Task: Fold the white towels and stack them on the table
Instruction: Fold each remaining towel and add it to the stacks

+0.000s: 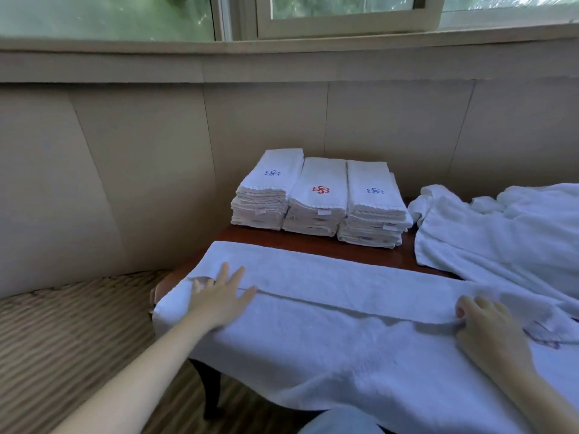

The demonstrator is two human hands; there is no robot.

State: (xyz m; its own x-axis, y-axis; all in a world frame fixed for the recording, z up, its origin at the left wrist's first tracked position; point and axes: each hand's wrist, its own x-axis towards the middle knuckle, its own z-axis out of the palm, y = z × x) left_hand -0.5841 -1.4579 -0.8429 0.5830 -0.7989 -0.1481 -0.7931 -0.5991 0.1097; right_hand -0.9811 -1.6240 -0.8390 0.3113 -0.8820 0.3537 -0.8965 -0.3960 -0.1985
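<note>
The towel (329, 324) lay folded lengthwise across the front of the table (313, 242), its near portion overhanging. The left hand (219, 296) pressed it flat, fingers straight and spread. The right hand (488, 327) rested at the fold, fingers bent, grip not discernible. Risk: reduced pressure could have let the overhang drag the fold apart.

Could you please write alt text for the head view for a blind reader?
A person's left hand and right hand rest on a long white towel across a wooden table. Behind stand three stacks of folded towels; unfolded towels lie right.
</note>
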